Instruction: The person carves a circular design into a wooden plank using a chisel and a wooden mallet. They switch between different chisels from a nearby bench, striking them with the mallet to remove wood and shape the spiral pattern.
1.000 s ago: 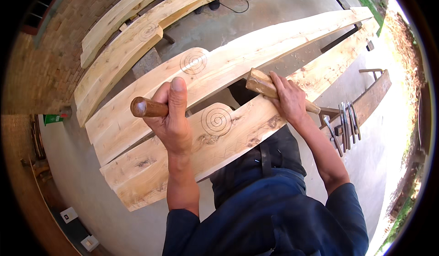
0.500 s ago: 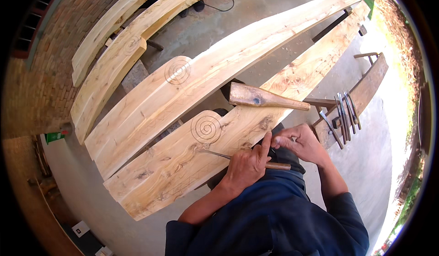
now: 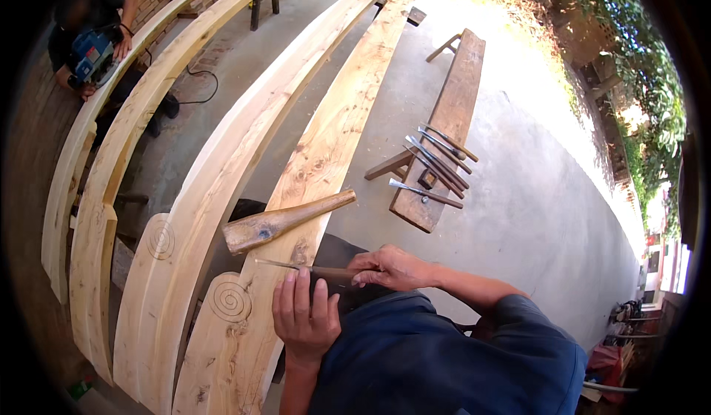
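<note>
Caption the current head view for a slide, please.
Right grip holding a chisel, left grip close to its blade, a wooden mallet lying across a spiral-marked plank.

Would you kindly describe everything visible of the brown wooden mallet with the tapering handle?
The brown wooden mallet has a thick, blocky head, marked by a dark spot, and a smooth tapering handle. It lies crosswise on the long, pale wooden beam, head leftward, handle rightward, both ends overhanging its edges. Nothing else visibly touches it.
</note>
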`<state>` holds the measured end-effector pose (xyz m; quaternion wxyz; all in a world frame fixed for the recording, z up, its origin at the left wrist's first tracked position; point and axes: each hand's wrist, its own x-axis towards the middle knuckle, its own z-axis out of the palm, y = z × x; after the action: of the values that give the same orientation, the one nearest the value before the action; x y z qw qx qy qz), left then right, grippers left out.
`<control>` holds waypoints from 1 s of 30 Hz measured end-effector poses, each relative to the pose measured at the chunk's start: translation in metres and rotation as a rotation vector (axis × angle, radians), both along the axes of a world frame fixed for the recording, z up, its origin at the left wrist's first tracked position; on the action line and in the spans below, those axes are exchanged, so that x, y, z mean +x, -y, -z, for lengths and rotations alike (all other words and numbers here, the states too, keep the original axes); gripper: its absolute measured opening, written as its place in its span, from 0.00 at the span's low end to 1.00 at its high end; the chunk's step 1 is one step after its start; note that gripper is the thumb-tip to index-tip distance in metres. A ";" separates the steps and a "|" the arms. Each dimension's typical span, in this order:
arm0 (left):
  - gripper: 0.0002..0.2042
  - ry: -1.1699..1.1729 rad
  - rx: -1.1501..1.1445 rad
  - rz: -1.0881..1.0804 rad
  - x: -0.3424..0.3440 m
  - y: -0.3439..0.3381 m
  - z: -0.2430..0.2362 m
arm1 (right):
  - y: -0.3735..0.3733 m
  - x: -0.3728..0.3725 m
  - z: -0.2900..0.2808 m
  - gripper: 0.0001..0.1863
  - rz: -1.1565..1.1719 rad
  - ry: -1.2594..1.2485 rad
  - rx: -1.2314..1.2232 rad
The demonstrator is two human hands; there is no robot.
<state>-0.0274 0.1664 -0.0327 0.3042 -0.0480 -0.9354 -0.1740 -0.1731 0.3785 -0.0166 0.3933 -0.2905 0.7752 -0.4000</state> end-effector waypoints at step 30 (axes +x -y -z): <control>0.11 0.248 -0.023 -0.214 0.030 0.040 0.068 | -0.275 -0.181 0.166 0.10 0.475 -1.000 0.893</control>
<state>0.0027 0.1267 -0.1004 0.2027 0.0703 -0.9674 -0.1343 -0.3541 0.6531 -0.1821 -0.0257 -0.0736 0.9950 0.0622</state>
